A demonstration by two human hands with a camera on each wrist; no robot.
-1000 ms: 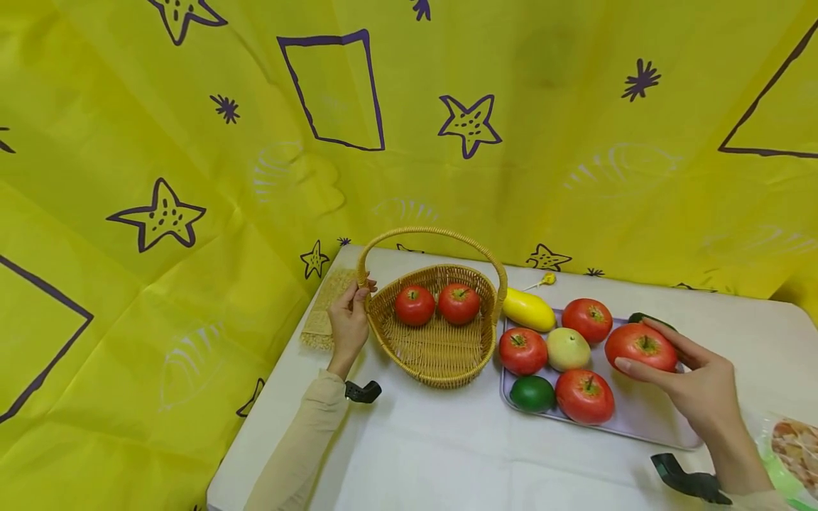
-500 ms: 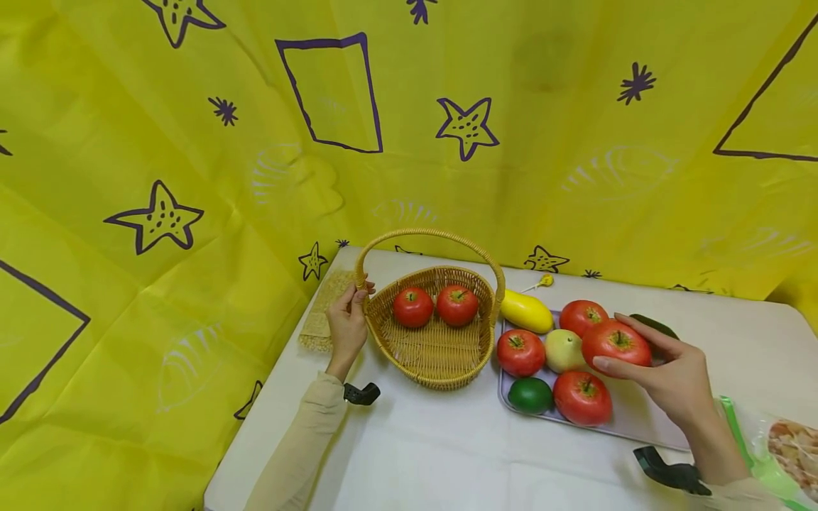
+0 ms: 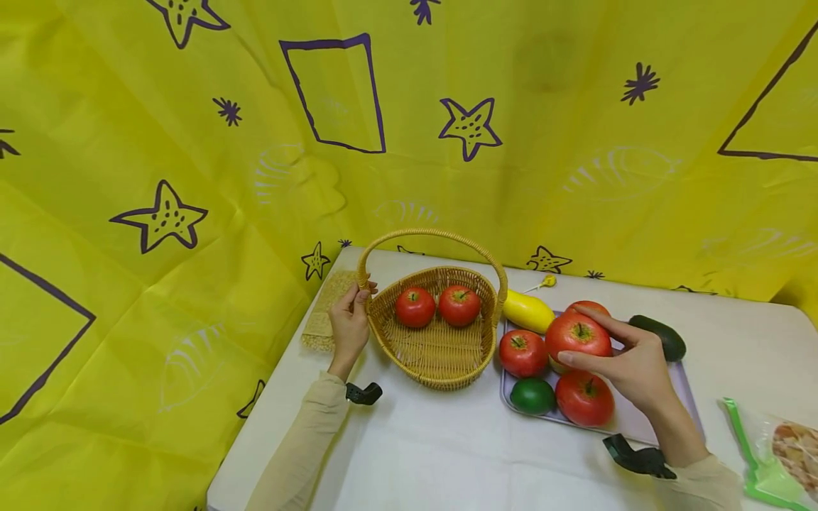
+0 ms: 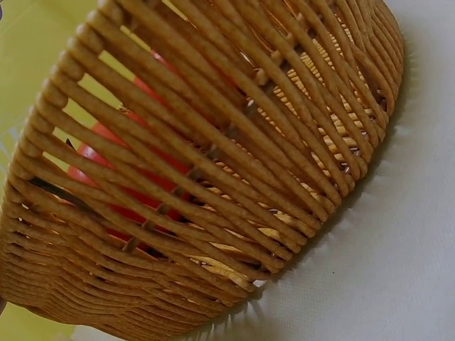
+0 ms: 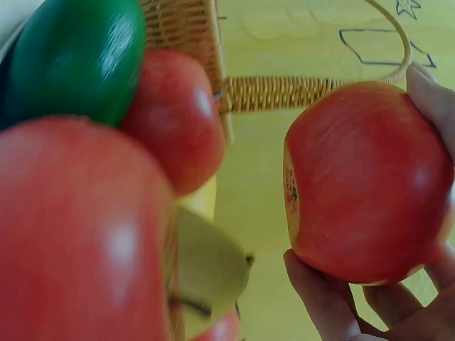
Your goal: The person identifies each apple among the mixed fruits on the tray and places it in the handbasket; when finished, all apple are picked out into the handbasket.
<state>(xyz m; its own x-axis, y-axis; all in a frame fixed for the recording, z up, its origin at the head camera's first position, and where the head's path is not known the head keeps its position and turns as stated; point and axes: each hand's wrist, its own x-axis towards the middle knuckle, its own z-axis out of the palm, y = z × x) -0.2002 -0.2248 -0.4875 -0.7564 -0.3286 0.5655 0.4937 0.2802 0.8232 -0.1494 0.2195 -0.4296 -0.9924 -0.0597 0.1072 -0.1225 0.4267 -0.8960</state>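
Observation:
My left hand [image 3: 350, 326] grips the wicker basket [image 3: 441, 358] where its arched handle meets the left rim. Two red apples [image 3: 415, 306] lie inside it, one partly seen through the weave in the left wrist view. Above the fruit tray [image 3: 686, 397], my right hand [image 3: 645, 365] holds another red apple [image 3: 578, 335] between thumb and fingers. That apple covers most of a pale yellow-green fruit [image 5: 213, 263], which shows better in the right wrist view. Around it on the tray lie red apples [image 3: 584, 397] and a green lemon-shaped fruit [image 3: 532, 395].
A yellow elongated fruit [image 3: 529, 311] leans at the tray's back left, a dark green avocado-like fruit [image 3: 664, 339] at its back right. A yellow lollipop [image 3: 547, 282] lies behind. At right are a green-edged bag [image 3: 792, 447]; at left, a beige woven cloth [image 3: 322, 319].
My right hand has carried its apple leftward across the tray, uncovering the dark green fruit and covering the pale one. The left hand and the basket stay in place.

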